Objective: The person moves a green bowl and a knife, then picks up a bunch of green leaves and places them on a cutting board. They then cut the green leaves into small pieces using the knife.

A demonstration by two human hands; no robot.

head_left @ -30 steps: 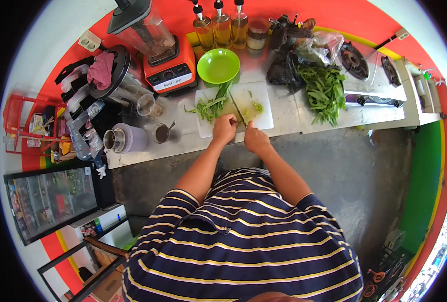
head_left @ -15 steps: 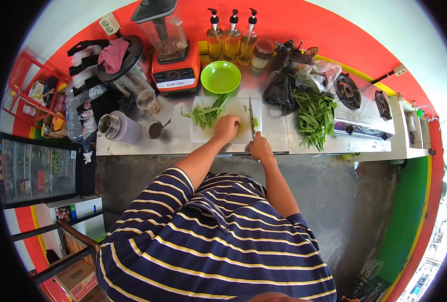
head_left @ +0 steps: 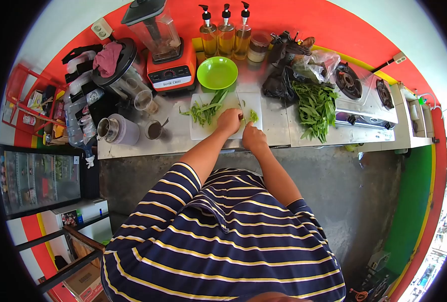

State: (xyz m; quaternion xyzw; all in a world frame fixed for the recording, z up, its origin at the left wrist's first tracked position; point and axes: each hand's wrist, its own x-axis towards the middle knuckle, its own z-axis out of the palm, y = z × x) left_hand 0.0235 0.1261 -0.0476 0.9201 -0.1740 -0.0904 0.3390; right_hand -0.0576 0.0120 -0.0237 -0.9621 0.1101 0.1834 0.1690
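Note:
On a white cutting board point(head_left: 198, 132), my left hand point(head_left: 229, 121) is closed with its fingers curled down; what it pinches is too small to name. My right hand point(head_left: 254, 137) grips a knife point(head_left: 241, 111), whose blade points away from me beside the left fingertips. Cut green pieces point(head_left: 253, 116) lie to the right of the blade. Long green leaves and stems point(head_left: 202, 111) rest on the board's left part. Just behind the board is a green bowl point(head_left: 217, 73).
A red blender point(head_left: 172, 75) and pump bottles point(head_left: 226, 38) stand at the back. Left are a metal-mouthed container point(head_left: 123, 130) and a cup with a spoon point(head_left: 153, 131). Leafy greens point(head_left: 315, 110), a black bag point(head_left: 279, 84) and a gas stove point(head_left: 367, 103) are right.
The knife has shifted left, from beside the cut pieces to my left fingertips. My right hand has moved slightly left and closer to my left hand. The camera view has shifted a little.

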